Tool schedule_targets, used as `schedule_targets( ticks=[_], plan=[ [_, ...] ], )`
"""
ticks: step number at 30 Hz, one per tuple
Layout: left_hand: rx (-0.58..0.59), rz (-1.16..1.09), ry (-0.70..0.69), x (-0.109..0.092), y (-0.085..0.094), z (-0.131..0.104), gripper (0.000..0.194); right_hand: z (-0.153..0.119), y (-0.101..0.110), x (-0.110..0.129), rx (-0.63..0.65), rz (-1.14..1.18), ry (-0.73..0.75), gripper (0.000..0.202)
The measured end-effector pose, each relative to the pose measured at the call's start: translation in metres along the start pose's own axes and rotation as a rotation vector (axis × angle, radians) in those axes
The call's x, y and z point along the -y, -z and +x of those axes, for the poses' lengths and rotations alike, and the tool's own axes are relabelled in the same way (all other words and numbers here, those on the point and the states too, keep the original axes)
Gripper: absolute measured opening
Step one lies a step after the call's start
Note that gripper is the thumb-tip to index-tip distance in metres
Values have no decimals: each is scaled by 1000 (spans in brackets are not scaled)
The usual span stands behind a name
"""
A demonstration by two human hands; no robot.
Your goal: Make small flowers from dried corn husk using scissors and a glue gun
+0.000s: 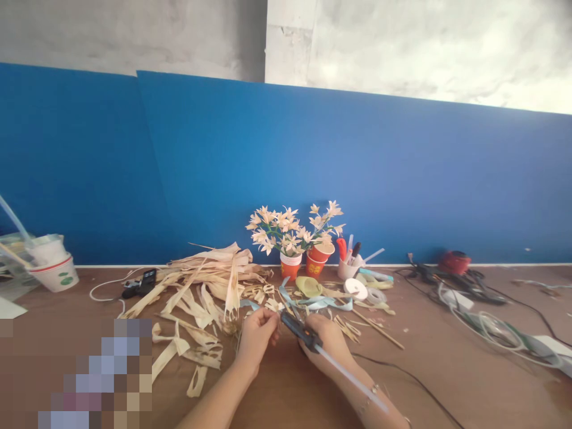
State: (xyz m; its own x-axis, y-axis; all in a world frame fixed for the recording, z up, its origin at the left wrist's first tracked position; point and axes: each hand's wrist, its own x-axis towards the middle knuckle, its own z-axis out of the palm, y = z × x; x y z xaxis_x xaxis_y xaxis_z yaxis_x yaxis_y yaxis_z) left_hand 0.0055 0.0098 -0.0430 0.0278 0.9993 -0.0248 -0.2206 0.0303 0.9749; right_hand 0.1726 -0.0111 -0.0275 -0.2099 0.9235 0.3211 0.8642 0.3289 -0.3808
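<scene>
My right hand (325,342) is wrapped round a black glue gun (297,329), with a long translucent glue stick (353,378) sticking out of its back end. The gun's front points left, towards my left hand (259,336). The fingers of my left hand are pinched together close to the gun's tip; what they hold is too small to name. Beyond my hands, pale husk flowers (286,229) stand in red and white paper cups (290,268). Dried husks (214,274) lie in a heap to the left of my hands.
A cup of pens (348,268), a white tape roll (356,289) and blue ribbon (330,302) lie behind my hands. Cables (487,328) and a red object (454,262) are at the right. Far left stands a white cup (56,274). A blue partition (313,149) borders the table.
</scene>
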Motion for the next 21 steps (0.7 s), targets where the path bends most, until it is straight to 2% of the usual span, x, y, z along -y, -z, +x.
schedule_targets(
  ticks=[21],
  plan=[
    [-6, 10, 11, -1, -1, -1, 27, 0, -3, -2, -5, -6, 5, 7]
  ],
)
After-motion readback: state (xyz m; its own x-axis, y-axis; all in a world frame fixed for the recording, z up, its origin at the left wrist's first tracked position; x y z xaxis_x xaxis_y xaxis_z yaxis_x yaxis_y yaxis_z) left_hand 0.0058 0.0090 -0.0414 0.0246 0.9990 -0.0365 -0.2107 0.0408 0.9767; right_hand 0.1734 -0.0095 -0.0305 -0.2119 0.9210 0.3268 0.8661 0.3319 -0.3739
